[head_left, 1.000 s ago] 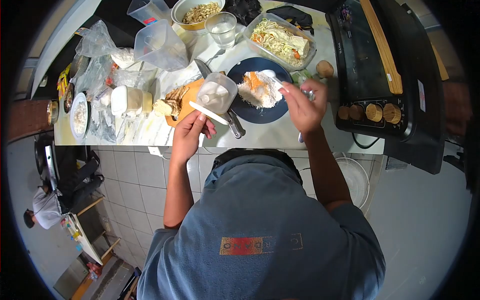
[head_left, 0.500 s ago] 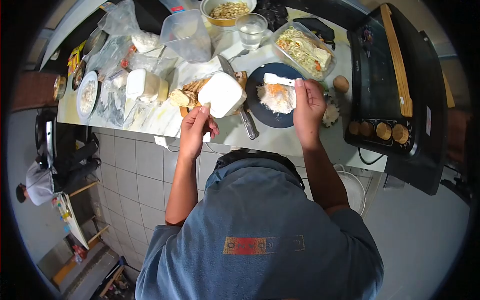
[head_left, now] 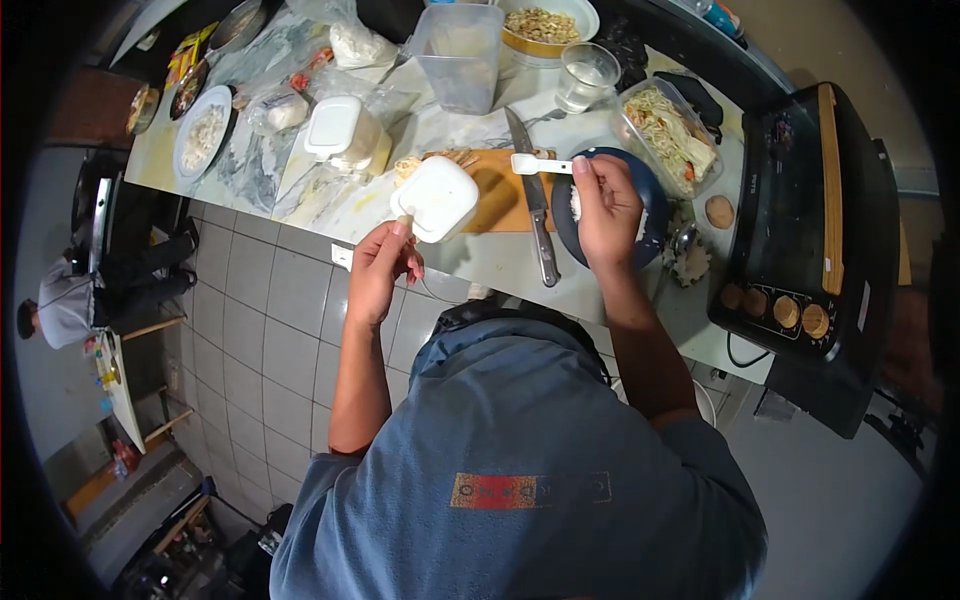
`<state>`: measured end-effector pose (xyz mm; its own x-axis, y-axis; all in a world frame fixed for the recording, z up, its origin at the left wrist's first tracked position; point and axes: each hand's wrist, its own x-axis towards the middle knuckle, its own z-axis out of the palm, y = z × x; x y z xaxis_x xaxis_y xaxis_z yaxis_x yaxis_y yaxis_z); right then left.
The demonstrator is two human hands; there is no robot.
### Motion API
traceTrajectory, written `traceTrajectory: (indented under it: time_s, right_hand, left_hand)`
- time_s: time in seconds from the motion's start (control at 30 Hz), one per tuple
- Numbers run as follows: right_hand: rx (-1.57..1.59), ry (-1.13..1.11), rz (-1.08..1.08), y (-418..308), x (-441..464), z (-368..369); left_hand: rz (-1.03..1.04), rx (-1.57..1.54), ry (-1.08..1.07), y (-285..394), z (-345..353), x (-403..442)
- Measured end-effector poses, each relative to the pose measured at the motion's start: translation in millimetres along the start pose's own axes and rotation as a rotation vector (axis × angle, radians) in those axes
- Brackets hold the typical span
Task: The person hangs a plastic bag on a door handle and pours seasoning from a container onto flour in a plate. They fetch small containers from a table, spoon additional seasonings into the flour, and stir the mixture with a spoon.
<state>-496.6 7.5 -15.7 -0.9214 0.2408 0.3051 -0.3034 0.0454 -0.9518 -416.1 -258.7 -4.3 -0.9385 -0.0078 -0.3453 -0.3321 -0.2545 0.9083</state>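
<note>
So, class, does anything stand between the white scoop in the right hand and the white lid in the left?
Nothing visible stands between the white scoop in the right hand and the white lid in the left hand. The cutting board shows beneath the gap, and the knife beneath the scoop.

upside-down lettering that ran across the blue-grey T-shirt (head_left: 520,545), apparently C, a faded gap, then RDANO, the last letters on a red block, small marks on the black toaster oven (head_left: 785,200) and print on the yellow packet (head_left: 188,54) that were too small to read
</note>
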Motion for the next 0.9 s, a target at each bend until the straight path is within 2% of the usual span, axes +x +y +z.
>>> traceTrajectory:
  time_s: [0.33,0.43,0.53,0.6,0.7,0.8,0.87,0.9]
  right_hand:
    - [-0.021,-0.102,0.045,9.8,-10.0,49.7]
    - [-0.03,-0.117,0.076,8.9,-15.4,57.2]
    - [-0.023,-0.104,0.096,8.6,-18.3,62.1]
    - [-0.056,-0.091,0.15,8.7,-20.0,62.8]
    - [-0.012,-0.103,0.107,9.0,-19.6,56.9]
    - [-0.068,-0.099,0.144,7.1,-19.0,47.0]
    - [-0.101,-0.076,0.167,1.7,-20.7,40.4]
    - [-0.129,-0.057,0.188,0.0,-21.1,38.3]
  left_hand:
    - [0.028,0.004,0.244,-5.5,-92.5,-25.4]
    - [0.109,-0.038,0.35,-5.4,-118.0,-24.1]
    - [0.126,-0.006,0.43,-5.5,-138.3,-0.3]
    - [0.144,-0.038,0.412,-10.4,-159.6,28.2]
    - [0.157,-0.105,0.39,-9.2,-174.9,69.9]
    - [0.067,-0.013,0.406,-1.2,-171.0,81.0]
    - [0.02,0.403,0.641,3.8,-165.4,77.4]
    - [0.191,0.708,0.793,7.0,-161.8,74.5]
